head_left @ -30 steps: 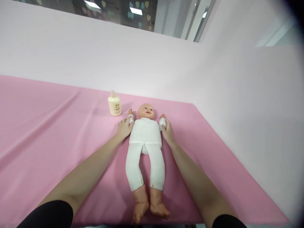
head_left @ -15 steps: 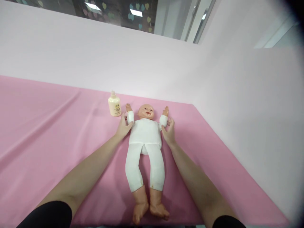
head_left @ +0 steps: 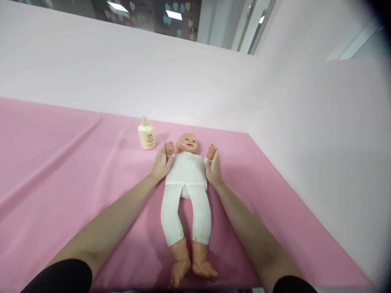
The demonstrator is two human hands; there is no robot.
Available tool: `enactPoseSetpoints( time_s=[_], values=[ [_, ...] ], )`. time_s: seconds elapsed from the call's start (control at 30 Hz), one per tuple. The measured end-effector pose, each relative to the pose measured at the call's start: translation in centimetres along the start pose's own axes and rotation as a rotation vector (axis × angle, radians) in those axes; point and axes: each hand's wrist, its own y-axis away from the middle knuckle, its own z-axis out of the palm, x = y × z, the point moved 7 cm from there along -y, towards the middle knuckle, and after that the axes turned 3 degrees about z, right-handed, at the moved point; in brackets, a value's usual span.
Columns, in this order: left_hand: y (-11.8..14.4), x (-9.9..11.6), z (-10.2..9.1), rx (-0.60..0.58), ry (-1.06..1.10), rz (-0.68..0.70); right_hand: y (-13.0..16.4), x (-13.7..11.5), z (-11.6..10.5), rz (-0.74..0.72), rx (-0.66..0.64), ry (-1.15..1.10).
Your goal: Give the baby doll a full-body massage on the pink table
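Your left hand (head_left: 161,163) and right hand (head_left: 214,170), fingers clasped on the arms of the white-suited plastic baby doll (head_left: 187,191) lying face-up on the pink-clothed tabletop (head_left: 61,171), have drawn those arms inward since a moment ago.

You're working over a table (head_left: 61,162) spread with a pink cloth (head_left: 290,211) (long soft creases run across its left half). A baby doll (head_left: 187,191) in white lies on its back near the middle, feet toward you. A small cream bottle (head_left: 146,134) stands upright just beside the doll's head.
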Motion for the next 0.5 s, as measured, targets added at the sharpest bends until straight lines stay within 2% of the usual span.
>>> enactPoseSetpoints(
  time_s=[0.27, 0.5],
  values=[
    [0.2, -2.0, 0.9, -0.131, -0.097, -0.157, -0.2, 1.6, 0.5, 0.138, -0.122, 0.081],
    [0.6, -3.2, 1.1, -0.227, -0.196, -0.366, 0.0, 2.3, 0.6, 0.192, -0.136, 0.061]
  ],
)
